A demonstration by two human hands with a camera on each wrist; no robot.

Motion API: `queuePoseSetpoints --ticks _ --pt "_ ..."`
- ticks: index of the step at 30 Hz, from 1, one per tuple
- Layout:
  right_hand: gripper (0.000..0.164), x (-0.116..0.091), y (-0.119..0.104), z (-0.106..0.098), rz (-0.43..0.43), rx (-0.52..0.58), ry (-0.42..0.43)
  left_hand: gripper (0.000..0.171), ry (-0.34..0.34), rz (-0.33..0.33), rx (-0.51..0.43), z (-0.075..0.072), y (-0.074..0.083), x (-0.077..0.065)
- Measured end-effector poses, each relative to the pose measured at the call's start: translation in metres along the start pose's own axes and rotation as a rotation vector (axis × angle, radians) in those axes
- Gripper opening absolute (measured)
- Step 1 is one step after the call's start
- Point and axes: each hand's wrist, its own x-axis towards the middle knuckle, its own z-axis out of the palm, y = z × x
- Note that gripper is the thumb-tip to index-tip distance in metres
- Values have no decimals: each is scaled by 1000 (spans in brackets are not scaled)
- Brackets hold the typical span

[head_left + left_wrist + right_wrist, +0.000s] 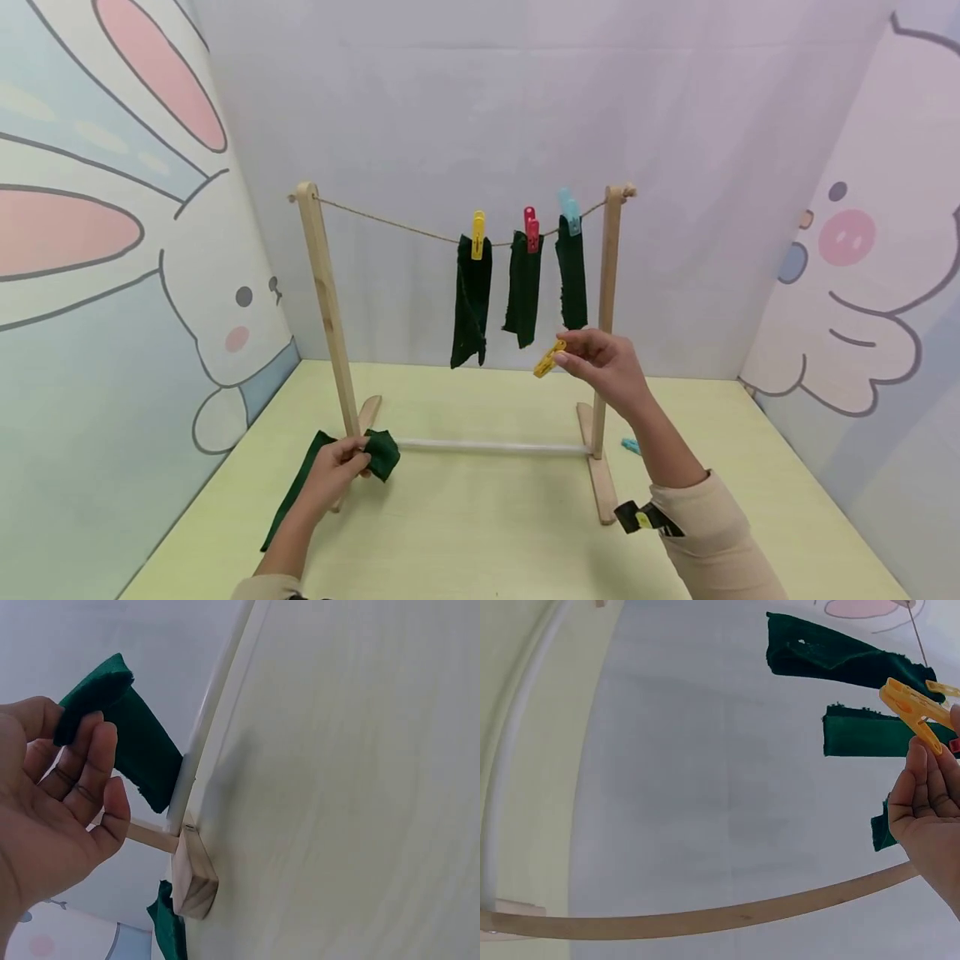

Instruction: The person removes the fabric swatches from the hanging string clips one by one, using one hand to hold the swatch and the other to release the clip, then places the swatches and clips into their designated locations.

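Near the foot of the left post, my left hand (341, 471) pinches a dark green cloth strip (139, 746) between thumb and fingers. Its end sticks up past the fingertips in the left wrist view. My right hand (606, 367) holds a yellow clothespin (550, 358) by one end, in front of the right post and below the line. On the twine line (390, 222) hang three green cloth strips, clipped by a yellow clothespin (477, 235), a red clothespin (532, 230) and a light blue clothespin (570, 212). Another green cloth (296, 487) lies at the left, partly behind the left arm.
The wooden rack has a left post (327, 292), a right post (609, 275) and a white bottom bar (487, 447). A blue clothespin (631, 446) lies on the table (480, 533) right of the rack. Printed panels stand on both sides.
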Motion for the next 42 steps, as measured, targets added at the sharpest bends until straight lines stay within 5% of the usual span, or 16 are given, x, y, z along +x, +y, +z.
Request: queuePoseSetpoints --ticks 6,11,21,29,42 --pt "24 -16 13 -10 112 -25 23 25 -34 -26 42 -7 -5 -9" --pt "27 -31 25 -20 192 -41 27 25 -125 -47 83 -14 -8 -16" --pt "29 -58 45 -46 285 -52 10 28 -247 -174 102 -29 -14 -33" --pt "36 -84 73 -69 379 -110 53 37 -378 -249 -32 -37 -22 -43" --pt "42 -120 107 -98 595 -191 95 22 -478 -284 16 -49 -23 -52"
